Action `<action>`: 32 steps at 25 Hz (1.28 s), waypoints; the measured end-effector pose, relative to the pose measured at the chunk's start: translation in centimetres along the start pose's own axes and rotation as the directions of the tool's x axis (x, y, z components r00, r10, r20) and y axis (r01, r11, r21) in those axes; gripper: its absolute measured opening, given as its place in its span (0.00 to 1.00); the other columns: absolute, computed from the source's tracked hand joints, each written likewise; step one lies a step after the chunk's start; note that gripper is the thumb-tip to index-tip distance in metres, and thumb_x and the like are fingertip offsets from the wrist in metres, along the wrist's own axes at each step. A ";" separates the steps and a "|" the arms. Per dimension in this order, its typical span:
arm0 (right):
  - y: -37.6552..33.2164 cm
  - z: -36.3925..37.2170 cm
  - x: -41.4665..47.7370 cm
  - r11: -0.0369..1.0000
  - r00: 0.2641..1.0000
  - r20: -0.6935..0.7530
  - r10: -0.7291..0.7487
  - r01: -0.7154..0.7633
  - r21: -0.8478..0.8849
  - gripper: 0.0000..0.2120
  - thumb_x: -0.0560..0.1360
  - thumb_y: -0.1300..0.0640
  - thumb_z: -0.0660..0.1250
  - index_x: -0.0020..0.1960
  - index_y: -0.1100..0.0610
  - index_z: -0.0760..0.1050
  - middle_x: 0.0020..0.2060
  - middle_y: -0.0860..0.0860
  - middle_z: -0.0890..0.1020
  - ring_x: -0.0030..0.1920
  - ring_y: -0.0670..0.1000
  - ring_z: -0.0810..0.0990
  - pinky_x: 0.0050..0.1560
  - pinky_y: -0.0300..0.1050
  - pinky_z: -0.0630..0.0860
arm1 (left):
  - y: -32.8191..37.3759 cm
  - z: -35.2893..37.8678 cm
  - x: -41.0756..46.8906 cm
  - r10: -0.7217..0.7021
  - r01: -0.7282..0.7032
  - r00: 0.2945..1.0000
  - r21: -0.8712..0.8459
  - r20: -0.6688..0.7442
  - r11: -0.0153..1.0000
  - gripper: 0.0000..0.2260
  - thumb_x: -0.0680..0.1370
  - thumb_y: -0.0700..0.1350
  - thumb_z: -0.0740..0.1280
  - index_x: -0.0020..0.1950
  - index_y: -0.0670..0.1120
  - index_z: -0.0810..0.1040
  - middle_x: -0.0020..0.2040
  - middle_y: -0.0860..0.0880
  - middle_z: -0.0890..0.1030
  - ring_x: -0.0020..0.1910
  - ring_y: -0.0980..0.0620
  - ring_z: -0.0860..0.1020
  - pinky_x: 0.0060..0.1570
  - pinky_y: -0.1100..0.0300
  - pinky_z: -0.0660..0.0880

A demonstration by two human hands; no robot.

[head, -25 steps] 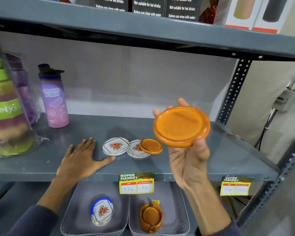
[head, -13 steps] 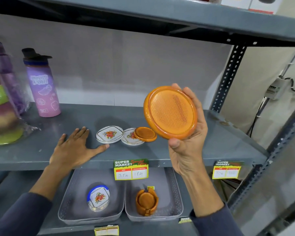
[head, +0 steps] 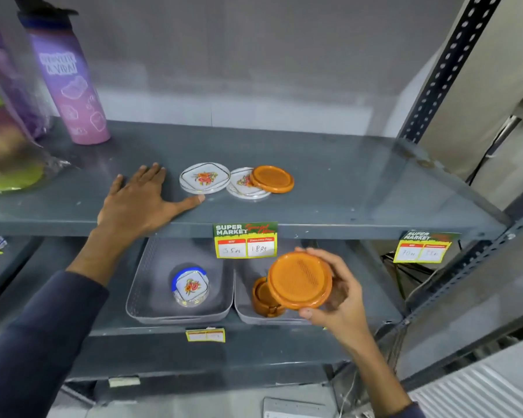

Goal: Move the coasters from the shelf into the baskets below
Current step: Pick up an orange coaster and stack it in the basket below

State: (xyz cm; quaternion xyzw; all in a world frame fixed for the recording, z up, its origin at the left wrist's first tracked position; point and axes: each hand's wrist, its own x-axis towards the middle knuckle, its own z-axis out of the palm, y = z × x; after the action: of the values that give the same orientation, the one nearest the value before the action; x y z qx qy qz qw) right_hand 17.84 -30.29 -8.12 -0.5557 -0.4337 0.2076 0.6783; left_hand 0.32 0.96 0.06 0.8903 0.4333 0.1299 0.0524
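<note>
Right hand [head: 335, 294] grips an orange coaster [head: 299, 280] just below the "SUPER MARKET" price tag [head: 245, 240]; left hand [head: 139, 203] lies flat, fingers spread, beside that tag.

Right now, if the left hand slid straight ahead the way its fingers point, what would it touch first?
Probably nothing soon. The left hand lies flat on the shelf, fingers aimed toward the back wall. The purple bottle stands left of that line and the floral coaster right; depth is uncertain.

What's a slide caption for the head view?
Right hand lowers an orange coaster toward the right basket; left hand rests on shelf.
</note>
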 end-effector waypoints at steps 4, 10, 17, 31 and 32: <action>8.3 -1.8 -1.6 0.974 0.987 -0.044 0.155 -0.160 -0.158 0.40 0.60 0.52 0.86 0.67 0.56 0.74 0.63 0.51 0.82 0.65 0.54 0.80 0.68 0.54 0.75 | -0.1 0.2 0.1 0.006 -0.006 1.000 0.001 -0.015 1.000 0.55 0.64 0.83 0.49 0.79 0.46 0.59 0.81 0.50 0.58 0.79 0.51 0.55 0.77 0.44 0.50; 17.1 -2.4 1.6 0.813 0.870 -0.119 0.479 -0.491 -0.313 0.42 0.55 0.39 0.83 0.66 0.44 0.71 0.59 0.41 0.80 0.68 0.51 0.77 0.57 0.33 0.74 | -0.3 0.3 0.3 0.012 -0.012 0.999 0.000 -0.031 1.000 0.54 0.64 0.83 0.50 0.79 0.47 0.60 0.81 0.50 0.59 0.79 0.50 0.56 0.76 0.44 0.51; 22.1 -1.4 3.0 0.666 0.791 -0.057 0.610 -0.550 -0.503 0.45 0.58 0.42 0.83 0.70 0.40 0.67 0.71 0.51 0.73 0.74 0.58 0.70 0.74 0.57 0.68 | -0.4 0.4 0.3 0.016 -0.016 0.998 -0.008 -0.058 1.000 0.53 0.64 0.82 0.52 0.78 0.48 0.62 0.80 0.50 0.61 0.79 0.49 0.58 0.76 0.44 0.52; 24.0 -2.5 3.2 0.507 0.722 -0.015 0.692 -0.501 -0.701 0.74 0.38 0.14 0.63 0.80 0.43 0.57 0.75 0.52 0.70 0.75 0.62 0.67 0.75 0.66 0.65 | -0.1 0.1 0.1 0.007 -0.008 0.998 -0.013 -0.054 1.000 0.53 0.64 0.82 0.53 0.77 0.47 0.63 0.80 0.50 0.62 0.78 0.49 0.59 0.76 0.44 0.53; 23.3 -2.2 3.2 0.513 0.730 -0.014 0.683 -0.493 -0.703 0.71 0.40 0.15 0.65 0.79 0.42 0.57 0.76 0.52 0.68 0.76 0.62 0.66 0.75 0.67 0.63 | -0.1 0.1 0.1 0.008 -0.009 0.999 -0.015 -0.053 1.000 0.53 0.64 0.82 0.53 0.78 0.47 0.63 0.80 0.50 0.62 0.78 0.49 0.59 0.76 0.44 0.53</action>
State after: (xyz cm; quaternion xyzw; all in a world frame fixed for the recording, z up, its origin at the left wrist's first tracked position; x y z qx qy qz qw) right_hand 26.07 -22.24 -28.78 -0.8394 -0.3473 0.3304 0.2563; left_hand 0.29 1.09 -0.01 0.8880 0.4296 0.1570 0.0469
